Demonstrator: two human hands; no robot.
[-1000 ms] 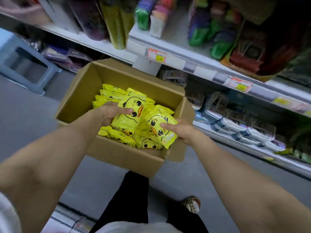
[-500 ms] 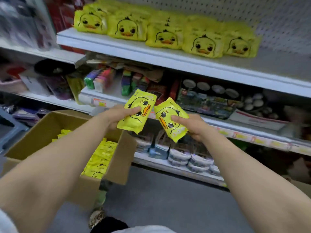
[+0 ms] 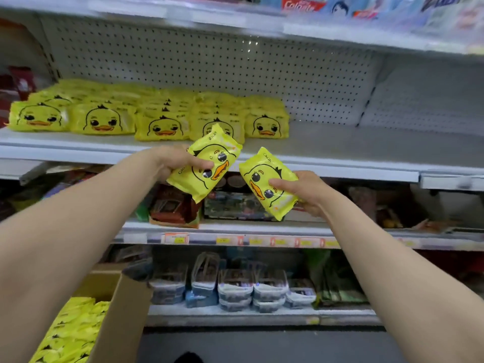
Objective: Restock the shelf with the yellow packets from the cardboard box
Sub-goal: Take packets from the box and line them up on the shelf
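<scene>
Both hands have risen from the cardboard box [image 3: 117, 323] at near left to the shelf [image 3: 340, 150] edge, the left hand [image 3: 178, 163] gripping the left packet [image 3: 207, 163] and the right hand [image 3: 306, 192] gripping the right packet [image 3: 267, 182]. The left packet's long axis leans up to the right and the right packet's up to the left. Their upper ends nearly meet, just in front of the stocked packets [image 3: 162, 124] on the shelf.

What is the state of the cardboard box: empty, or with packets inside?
Not empty. The cardboard box at the lower left is open on top, and many yellow packets lie inside it.
</scene>
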